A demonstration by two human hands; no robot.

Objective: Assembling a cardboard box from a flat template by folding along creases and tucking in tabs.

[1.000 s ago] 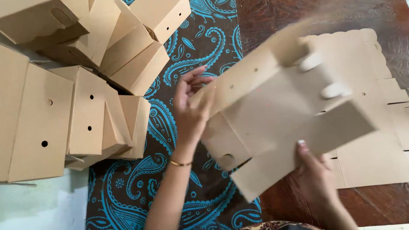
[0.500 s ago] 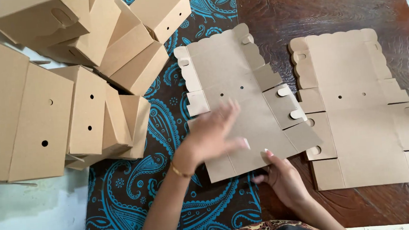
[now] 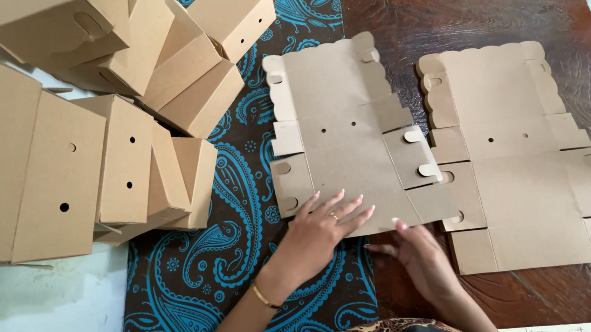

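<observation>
the flat, unfolded brown cardboard box blank [image 3: 350, 140], scalloped along its far edge with tabs and small punched holes, lies half on the blue paisley cloth [image 3: 199, 279], half on the dark wooden counter [image 3: 451, 6]. the left hand [image 3: 318, 231] presses on its near edge, fingers spread flat, grasping nothing. the right hand [image 3: 422, 258] rests open at its near corner. a second blank [image 3: 520, 162] lies just beside; folded cardboard boxes [image 3: 117, 131] are heaped at left.

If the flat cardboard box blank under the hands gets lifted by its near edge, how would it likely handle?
The flat box blank looks thin and broad, so it is probably light. Its scored lines and loose side flaps suggest it would bend or droop when lifted by one edge. It lies partly on the patterned cloth, where the left hand presses it, so it may drag more than on the wooden table.
</observation>
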